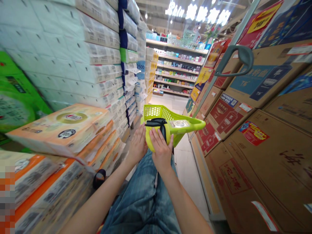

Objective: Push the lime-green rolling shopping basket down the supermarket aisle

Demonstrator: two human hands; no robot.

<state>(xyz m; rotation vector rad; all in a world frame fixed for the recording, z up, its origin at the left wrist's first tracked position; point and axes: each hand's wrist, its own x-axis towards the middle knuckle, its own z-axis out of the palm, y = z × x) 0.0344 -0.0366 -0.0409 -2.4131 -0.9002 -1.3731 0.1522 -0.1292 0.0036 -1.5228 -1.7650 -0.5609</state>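
Note:
A yellow fabric item with dark trim [150,140], folded or rolled like a small pouch, is between my two hands. My left hand [138,141] presses along its left side, fingers straight and close together, thumb hidden. Over its front lies my right hand [161,148], fingers spread on the yellow fabric and thumb at the right side. Just behind the item is a lime-green shopping basket [158,111] with perforated walls. Its long handle [195,124] points right, and a pale label is on the part nearest the item. The basket's inside is mostly hidden.
Wrapped tissue packs [104,48] form a tall stack on the left, with orange packs [70,125] lower and closer. Cardboard cartons [253,152] line the right side, where a grey hook-shaped handle [246,60] sticks out. Stocked shelves [177,68] stand at the aisle's far end.

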